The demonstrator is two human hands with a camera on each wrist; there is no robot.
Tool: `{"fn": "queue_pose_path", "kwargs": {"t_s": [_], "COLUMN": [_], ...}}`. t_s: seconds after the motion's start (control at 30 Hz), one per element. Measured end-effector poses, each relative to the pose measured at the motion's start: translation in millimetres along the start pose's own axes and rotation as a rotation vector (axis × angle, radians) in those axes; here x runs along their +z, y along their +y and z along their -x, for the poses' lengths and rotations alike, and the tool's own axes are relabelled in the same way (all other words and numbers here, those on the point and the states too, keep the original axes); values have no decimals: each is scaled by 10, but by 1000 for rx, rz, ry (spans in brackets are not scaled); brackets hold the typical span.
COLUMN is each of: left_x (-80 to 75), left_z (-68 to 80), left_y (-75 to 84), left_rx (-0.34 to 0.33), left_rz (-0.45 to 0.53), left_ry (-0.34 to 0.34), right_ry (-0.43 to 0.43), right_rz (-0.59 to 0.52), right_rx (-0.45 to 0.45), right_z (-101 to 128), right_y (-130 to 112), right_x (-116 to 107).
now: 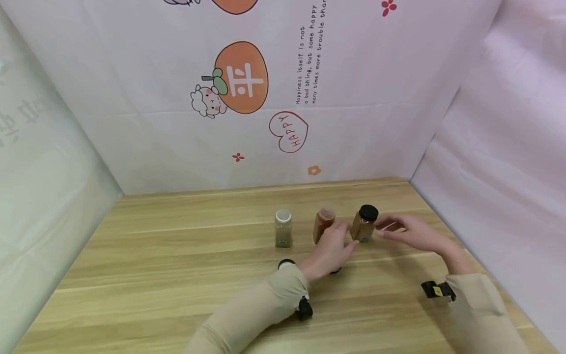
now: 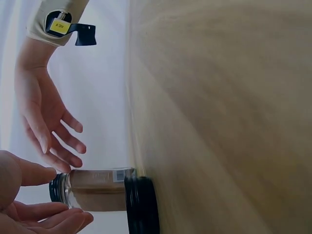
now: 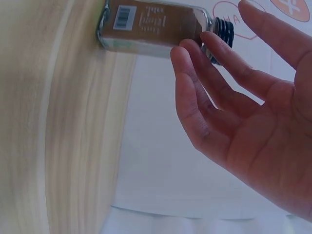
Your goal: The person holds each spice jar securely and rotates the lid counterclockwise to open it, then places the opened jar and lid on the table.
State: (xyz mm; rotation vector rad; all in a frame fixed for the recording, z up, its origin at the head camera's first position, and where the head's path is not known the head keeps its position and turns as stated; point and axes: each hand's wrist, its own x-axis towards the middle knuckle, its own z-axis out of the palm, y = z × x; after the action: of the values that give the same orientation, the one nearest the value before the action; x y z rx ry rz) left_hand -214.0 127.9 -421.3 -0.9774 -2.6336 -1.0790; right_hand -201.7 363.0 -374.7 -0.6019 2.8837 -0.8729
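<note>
A glass spice jar of brown powder (image 1: 362, 228) stands upright on the wooden table with its black cap on, between my two hands. My left hand (image 1: 329, 250) reaches in from its left side, fingers parted. In the left wrist view its thumb and fingers lie on either side of the black cap (image 2: 56, 189). My right hand (image 1: 411, 232) is at the jar's right, fingers loosely bent, fingertips close by the jar's neck (image 3: 207, 34) in the right wrist view. Left of it stand a jar of reddish powder (image 1: 325, 223) and a jar of pale powder (image 1: 283, 230), both showing uncapped tops.
Two black lids lie on the table, one lid (image 1: 286, 263) and another lid (image 1: 336, 270) partly hidden by my left hand and wrist. White printed cloth (image 1: 353, 98) rises behind the table, and plain cloth (image 1: 499, 147) stands at the right.
</note>
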Motion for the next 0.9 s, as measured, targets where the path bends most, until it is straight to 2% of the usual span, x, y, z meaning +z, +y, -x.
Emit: {"fn": "queue_pose_path", "kwargs": {"t_s": [0.2,0.47,0.9], "left_x": [110,193,260], "left_z": [-65,-156,-319], "left_y": [36,111,165], "left_rx": [-31,-103,-210], "left_rz": [-27,-79,-25], "left_ry": [4,-6,17], "right_ry": [49,121,189], "right_rz": [-2,-29,-44], "right_rx": [51,90,99], "right_z": [26,-2,-124], "right_y": [44,72,103], "right_x": [-65,-100,-40]}}
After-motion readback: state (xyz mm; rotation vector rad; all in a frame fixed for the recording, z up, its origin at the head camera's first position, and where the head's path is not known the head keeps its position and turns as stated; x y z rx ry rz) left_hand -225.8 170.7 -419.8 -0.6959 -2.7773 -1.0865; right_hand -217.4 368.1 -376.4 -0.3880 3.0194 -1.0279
